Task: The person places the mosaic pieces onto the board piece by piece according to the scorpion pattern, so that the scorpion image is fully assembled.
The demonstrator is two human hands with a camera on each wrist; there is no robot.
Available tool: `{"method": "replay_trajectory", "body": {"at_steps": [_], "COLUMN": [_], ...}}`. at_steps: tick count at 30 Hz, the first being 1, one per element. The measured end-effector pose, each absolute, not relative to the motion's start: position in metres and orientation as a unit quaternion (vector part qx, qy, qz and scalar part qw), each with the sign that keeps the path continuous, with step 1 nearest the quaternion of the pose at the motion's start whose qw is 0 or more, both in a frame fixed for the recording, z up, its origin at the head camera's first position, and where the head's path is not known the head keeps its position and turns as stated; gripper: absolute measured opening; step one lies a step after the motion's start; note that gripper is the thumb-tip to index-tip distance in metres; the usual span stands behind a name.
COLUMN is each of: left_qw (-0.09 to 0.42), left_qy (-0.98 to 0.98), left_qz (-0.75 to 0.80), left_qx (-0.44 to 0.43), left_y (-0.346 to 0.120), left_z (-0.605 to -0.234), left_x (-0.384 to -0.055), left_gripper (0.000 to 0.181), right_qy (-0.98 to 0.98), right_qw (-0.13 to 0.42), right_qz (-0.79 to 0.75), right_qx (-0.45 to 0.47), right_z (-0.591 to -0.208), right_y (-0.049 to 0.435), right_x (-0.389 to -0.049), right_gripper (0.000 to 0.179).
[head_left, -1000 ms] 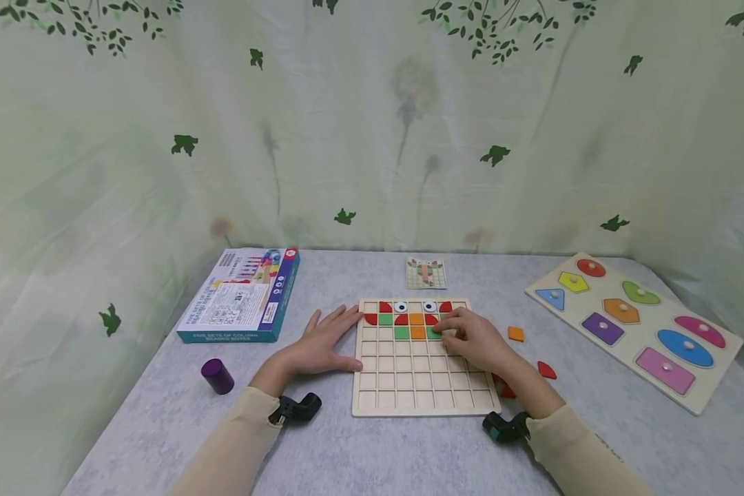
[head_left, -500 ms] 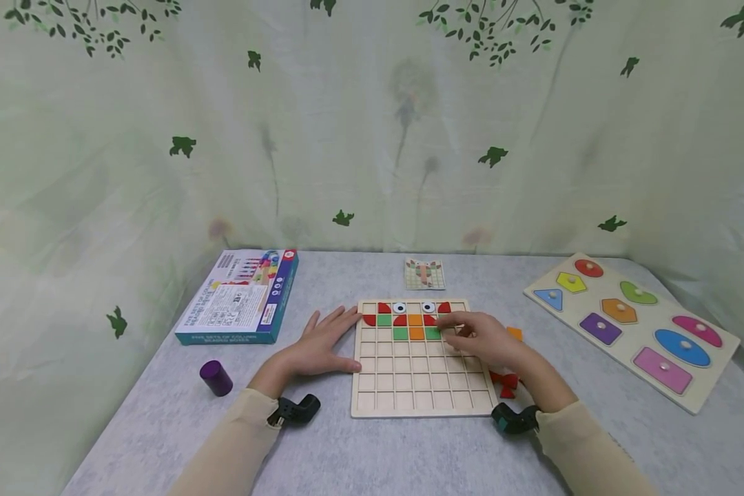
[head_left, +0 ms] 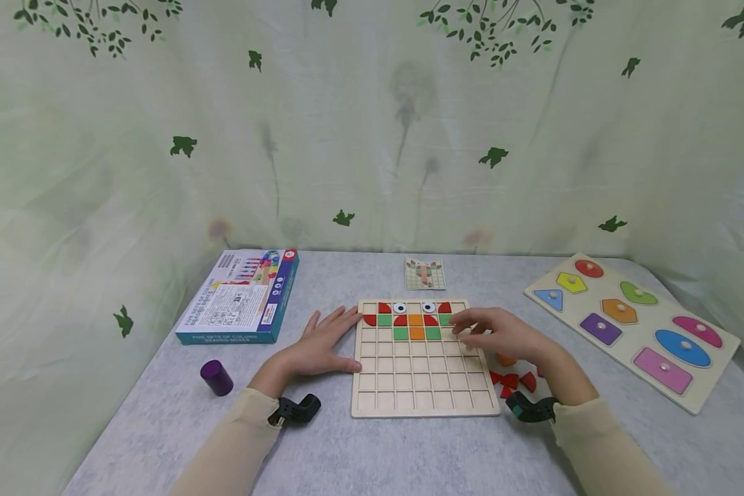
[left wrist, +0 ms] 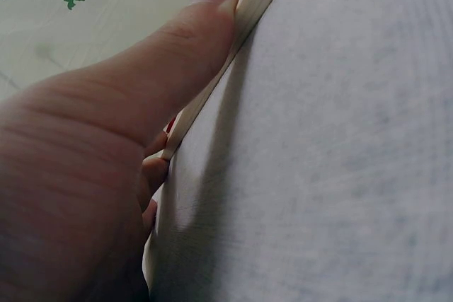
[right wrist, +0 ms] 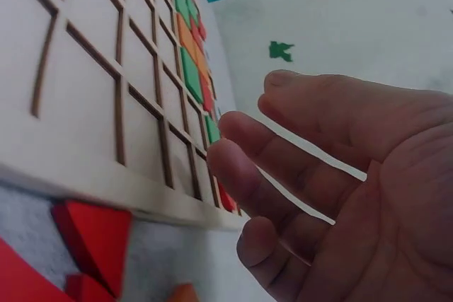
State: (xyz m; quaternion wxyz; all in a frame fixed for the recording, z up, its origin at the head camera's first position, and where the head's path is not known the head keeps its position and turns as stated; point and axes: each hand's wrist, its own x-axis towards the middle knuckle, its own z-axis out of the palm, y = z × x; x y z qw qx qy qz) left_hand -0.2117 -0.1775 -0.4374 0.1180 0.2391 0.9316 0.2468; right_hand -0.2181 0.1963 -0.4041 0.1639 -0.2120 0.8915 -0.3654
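A pale wooden grid board (head_left: 409, 381) lies on the table in the head view. Its upper rows hold red, green and orange tiles (head_left: 416, 333) and two eye tiles (head_left: 399, 308). My left hand (head_left: 322, 346) rests along the board's left edge with fingers spread; its thumb (left wrist: 180, 44) touches the side in the left wrist view. Above the board's right edge hovers my right hand (head_left: 502, 335), fingers loosely bent and holding nothing, as the right wrist view shows. Near its fingertips sits a green tile (head_left: 446, 319) in the second row. The hand partly hides the right-hand cells.
Several loose red pieces (head_left: 528, 381) and an orange piece (head_left: 505, 359) lie right of the board. A pattern card (head_left: 425, 274) stands behind it. A box (head_left: 238, 296) and a purple cylinder (head_left: 216, 377) are at left, a shape puzzle (head_left: 641, 324) at right.
My right hand has moved right, off the upper tiles, uncovering the green tile in the second row. My left hand has stayed at the board's edge.
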Motion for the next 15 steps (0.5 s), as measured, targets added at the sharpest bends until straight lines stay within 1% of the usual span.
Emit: {"method": "replay_trajectory", "body": {"at_steps": [5,15], "left_qw": [0.117,0.118], "left_qy": [0.932,0.930], "left_qz": [0.249,0.252], "left_qx": [0.238,0.238], "left_y": [-0.178,-0.177], "left_z": [-0.437,-0.436], "left_x": [-0.212,-0.211], "left_gripper": [0.100,0.100], "right_qy": [0.895,0.916], "right_qw": [0.157,0.141], "right_qz": [-0.364,-0.347], "right_qx": [-0.204,-0.146], "right_z": [-0.398,-0.399], "right_y": [0.210,0.233], "right_x": [-0.220,-0.222], "right_gripper": [0.038,0.044]}}
